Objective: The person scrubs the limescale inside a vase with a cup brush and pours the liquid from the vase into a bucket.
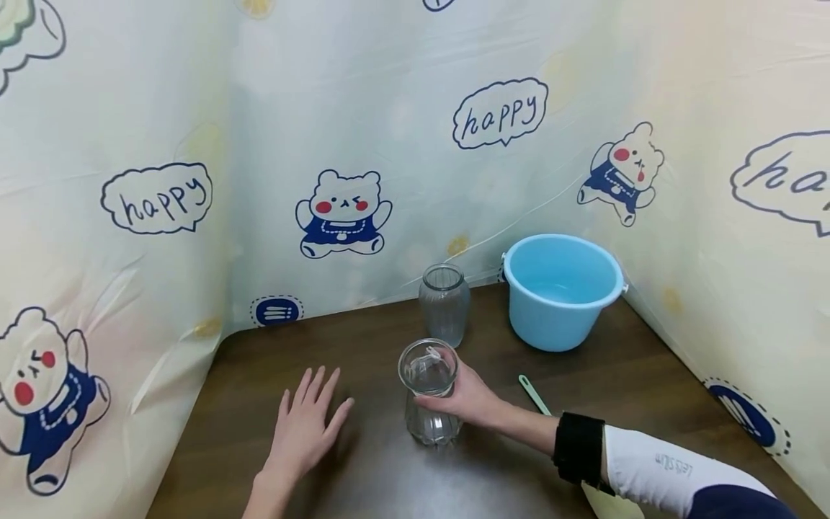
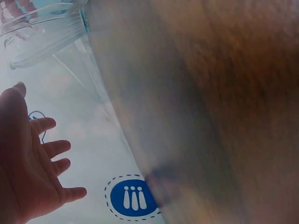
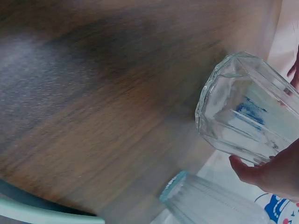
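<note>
My right hand (image 1: 470, 396) grips a clear, ribbed glass vase (image 1: 433, 425) round its neck, just under the wide rim. In the right wrist view the faceted base of this glass vase (image 3: 247, 107) faces the camera; whether it touches the table cannot be told. My left hand (image 1: 308, 425) is held over the table to the left of the vase, fingers spread and holding nothing. Behind the gripped vase stands a second ribbed glass vase (image 1: 444, 306). The left wrist view shows my left hand (image 2: 32, 163) with its fingers apart, below part of a glass vase (image 2: 46, 39).
A light blue bucket (image 1: 560, 303) stands at the back right of the brown wooden table (image 1: 363, 346). A long tool with a pale green handle (image 1: 534, 394) lies partly hidden under my right forearm. Printed curtains (image 1: 259, 108) surround the table's back and sides.
</note>
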A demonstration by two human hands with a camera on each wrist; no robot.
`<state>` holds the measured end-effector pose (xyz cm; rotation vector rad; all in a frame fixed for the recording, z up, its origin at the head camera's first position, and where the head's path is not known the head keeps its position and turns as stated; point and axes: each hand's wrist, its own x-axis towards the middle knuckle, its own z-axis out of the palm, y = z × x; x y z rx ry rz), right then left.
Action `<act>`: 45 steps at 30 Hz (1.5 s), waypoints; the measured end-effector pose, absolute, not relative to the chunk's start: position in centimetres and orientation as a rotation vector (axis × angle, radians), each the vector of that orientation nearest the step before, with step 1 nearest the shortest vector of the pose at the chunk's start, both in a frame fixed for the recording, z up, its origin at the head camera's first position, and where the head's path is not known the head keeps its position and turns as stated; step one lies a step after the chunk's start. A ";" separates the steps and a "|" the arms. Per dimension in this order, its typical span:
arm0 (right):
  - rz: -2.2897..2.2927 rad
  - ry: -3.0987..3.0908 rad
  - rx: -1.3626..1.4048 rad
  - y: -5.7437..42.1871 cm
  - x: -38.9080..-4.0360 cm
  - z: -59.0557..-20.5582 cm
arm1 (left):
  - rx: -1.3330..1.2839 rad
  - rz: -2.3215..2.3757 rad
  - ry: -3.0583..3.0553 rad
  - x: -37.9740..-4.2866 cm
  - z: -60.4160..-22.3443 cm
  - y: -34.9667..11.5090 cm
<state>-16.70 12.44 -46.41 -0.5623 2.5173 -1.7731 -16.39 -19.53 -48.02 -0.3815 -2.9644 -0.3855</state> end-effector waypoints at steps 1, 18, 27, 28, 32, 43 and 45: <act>-1.777 2.514 -0.561 12.5 -16.6 -46.6 | -0.375 -0.383 -2.972 -16.1 -48.2 -19.6; -1.729 2.575 -0.618 14.3 -17.2 -45.0 | -0.447 -0.351 -2.942 -17.0 -48.2 -19.1; -1.732 2.659 -0.564 19.9 -16.9 -38.5 | -0.476 -0.369 -2.959 -17.8 -47.9 -19.3; -1.714 2.671 -0.547 20.6 -17.0 -37.5 | -0.471 -0.373 -2.962 -17.8 -47.9 -19.4; -1.582 2.820 -0.422 24.2 -17.4 -33.7 | -0.480 -0.387 -2.934 -18.5 -47.6 -19.4; -2.148 2.499 -0.439 34.9 -18.4 -26.8 | -0.511 -0.433 -2.963 -19.7 -47.9 -19.5; -2.263 2.395 -0.423 36.7 -18.7 -25.8 | -0.511 -0.436 -2.958 -19.7 -47.9 -19.7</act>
